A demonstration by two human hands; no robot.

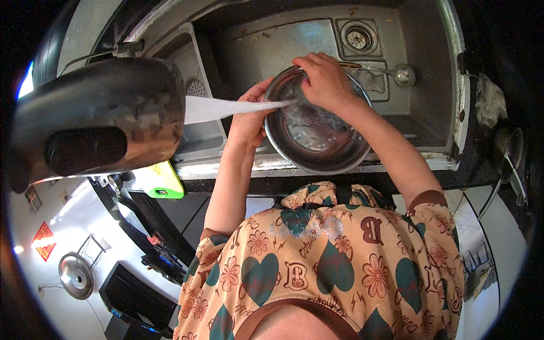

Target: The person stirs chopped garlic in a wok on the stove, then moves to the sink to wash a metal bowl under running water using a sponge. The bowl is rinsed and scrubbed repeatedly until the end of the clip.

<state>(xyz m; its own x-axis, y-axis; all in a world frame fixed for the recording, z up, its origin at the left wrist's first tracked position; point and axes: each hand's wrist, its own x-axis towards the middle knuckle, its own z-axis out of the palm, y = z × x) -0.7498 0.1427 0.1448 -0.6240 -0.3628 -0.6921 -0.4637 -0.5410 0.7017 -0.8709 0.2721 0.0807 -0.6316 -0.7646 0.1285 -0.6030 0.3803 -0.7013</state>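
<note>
A round metal bowl sits over the near edge of the sink, with water moving inside it. My left hand is closed on the bowl's left side, its fingers partly hidden behind the rim. Across the far rim, my right hand grips with bent fingers, the thumb toward the inside. A white stream of water runs from the large dark faucet head at the left and lands in the bowl near its left rim. Just beyond my right hand, a metal ladle lies in the sink.
The sink basin has a drain at the far right and a side compartment on the left. A bright green-edged object rests by the left counter edge. A crumpled plastic bag hangs at the right.
</note>
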